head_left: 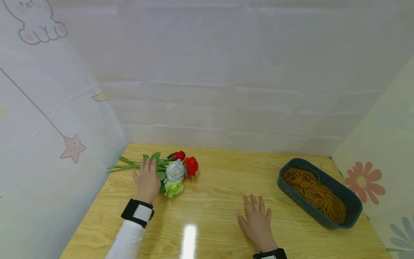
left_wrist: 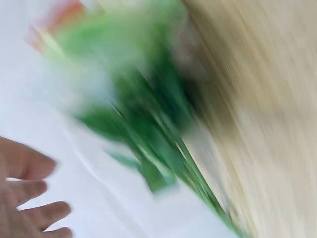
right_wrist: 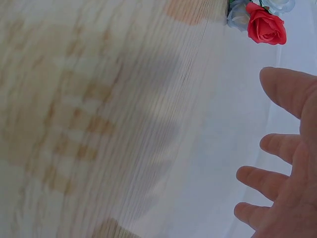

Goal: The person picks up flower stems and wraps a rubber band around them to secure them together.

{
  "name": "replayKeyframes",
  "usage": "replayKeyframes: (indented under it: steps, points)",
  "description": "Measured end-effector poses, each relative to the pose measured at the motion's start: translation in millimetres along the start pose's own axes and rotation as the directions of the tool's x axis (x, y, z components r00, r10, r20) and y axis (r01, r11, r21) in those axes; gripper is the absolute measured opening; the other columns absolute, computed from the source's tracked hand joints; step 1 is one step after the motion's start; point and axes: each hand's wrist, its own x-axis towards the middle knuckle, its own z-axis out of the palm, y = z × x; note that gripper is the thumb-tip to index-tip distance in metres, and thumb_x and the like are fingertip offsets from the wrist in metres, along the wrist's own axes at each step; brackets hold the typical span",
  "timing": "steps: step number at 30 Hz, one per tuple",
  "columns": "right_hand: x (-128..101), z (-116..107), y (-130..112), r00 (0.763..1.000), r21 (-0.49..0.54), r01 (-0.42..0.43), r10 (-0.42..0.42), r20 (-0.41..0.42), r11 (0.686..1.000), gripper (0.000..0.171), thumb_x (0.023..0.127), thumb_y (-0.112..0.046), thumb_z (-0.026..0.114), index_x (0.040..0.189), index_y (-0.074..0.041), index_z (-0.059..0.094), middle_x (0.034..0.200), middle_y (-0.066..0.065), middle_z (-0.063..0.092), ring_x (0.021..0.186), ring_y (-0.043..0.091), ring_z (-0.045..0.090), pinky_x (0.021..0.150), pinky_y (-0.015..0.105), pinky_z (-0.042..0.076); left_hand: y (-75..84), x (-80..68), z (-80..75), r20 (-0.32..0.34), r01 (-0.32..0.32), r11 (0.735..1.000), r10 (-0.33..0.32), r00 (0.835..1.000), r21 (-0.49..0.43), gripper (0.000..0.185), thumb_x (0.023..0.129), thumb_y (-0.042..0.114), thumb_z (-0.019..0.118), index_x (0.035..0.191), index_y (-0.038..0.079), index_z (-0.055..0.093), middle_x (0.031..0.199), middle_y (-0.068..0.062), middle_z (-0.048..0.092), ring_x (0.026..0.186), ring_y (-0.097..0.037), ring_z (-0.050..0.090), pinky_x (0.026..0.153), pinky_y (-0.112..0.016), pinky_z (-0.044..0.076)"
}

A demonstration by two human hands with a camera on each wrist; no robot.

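A bunch of artificial roses lies at the back left of the table, with a white rose (head_left: 175, 170), a pale green rose (head_left: 173, 188) and a red rose (head_left: 191, 166) among its heads. Its green stems (head_left: 124, 166) point left. Over the leaves and stems reaches my left hand (head_left: 148, 185), fingers extended. In the left wrist view the bunch is blurred and the left fingers (left_wrist: 47, 215) are apart from it. My right hand (head_left: 258, 225) is over the front right of the table, fingers spread and holding nothing. Whether its palm touches the wood cannot be told.
To the right stands a dark blue-grey oblong tub (head_left: 292, 192) holding many tan rubber bands (head_left: 315, 194). The wooden table (head_left: 220, 201) is bounded by a pale cloth wall (head_left: 233, 72) behind and printed cloth walls at both sides.
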Motion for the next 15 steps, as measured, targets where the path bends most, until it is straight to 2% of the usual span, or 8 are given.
replayKeyframes:
  steps: [3,6,8,10,13,15]
  points:
    - [0,-2,1,1.000,0.005,-0.012,0.012,0.013,1.000,0.067,0.084,-0.030,0.068,0.140,-0.009,0.038,0.144,0.023,0.035,0.136,0.047,0.015,0.093,0.077,0.017,-50.3,25.2,7.6,0.084,0.021,0.991,-0.033,0.996,0.133,0.059,0.082,-0.003,0.062,0.136,0.000,0.038,0.141,-0.027,0.034,0.138,-0.045,0.016,0.102,-0.071,0.015]
    - [-1,-3,2,1.000,0.004,-0.022,0.022,0.021,1.000,0.067,0.084,-0.029,0.068,0.140,-0.009,0.038,0.143,0.023,0.034,0.136,0.047,0.016,0.093,0.077,0.017,-82.4,38.8,19.7,0.199,-0.041,0.975,-0.003,0.980,0.217,0.063,0.083,-0.003,0.063,0.139,0.002,0.036,0.144,-0.025,0.031,0.138,-0.045,0.014,0.104,-0.069,0.015]
    - [-1,-4,2,1.000,0.010,-0.021,0.021,0.023,1.000,0.067,0.083,-0.027,0.069,0.140,-0.008,0.038,0.143,0.024,0.035,0.135,0.048,0.017,0.093,0.077,0.017,-93.2,44.0,27.2,0.249,-0.077,0.972,0.020,0.968,0.220,0.065,0.082,-0.004,0.063,0.141,0.005,0.034,0.146,-0.023,0.030,0.139,-0.045,0.013,0.105,-0.068,0.013]
    - [-1,-4,2,1.000,0.005,-0.011,0.011,0.028,1.000,0.068,0.083,-0.027,0.069,0.140,-0.008,0.038,0.143,0.024,0.035,0.135,0.048,0.018,0.092,0.077,0.019,-100.3,48.7,34.7,0.271,-0.115,0.962,0.045,0.962,0.248,0.066,0.084,-0.003,0.062,0.142,0.007,0.033,0.148,-0.021,0.028,0.139,-0.043,0.012,0.106,-0.067,0.013]
    - [-2,-5,1,1.000,0.009,0.001,-0.001,0.031,1.000,0.068,0.083,-0.027,0.069,0.140,-0.007,0.038,0.143,0.024,0.036,0.134,0.049,0.019,0.092,0.077,0.020,-102.8,57.5,41.6,0.275,-0.148,0.950,0.070,0.959,0.276,0.066,0.085,-0.005,0.060,0.143,0.012,0.033,0.149,-0.018,0.029,0.140,-0.042,0.013,0.106,-0.067,0.012]
    - [-3,-5,2,1.000,0.008,0.004,-0.004,0.025,1.000,0.068,0.082,-0.026,0.069,0.140,-0.008,0.038,0.143,0.024,0.036,0.134,0.049,0.019,0.093,0.076,0.020,-101.3,63.8,43.7,0.304,-0.177,0.933,0.078,0.949,0.313,0.066,0.086,-0.008,0.056,0.143,0.015,0.033,0.148,-0.017,0.031,0.140,-0.041,0.013,0.106,-0.067,0.012]
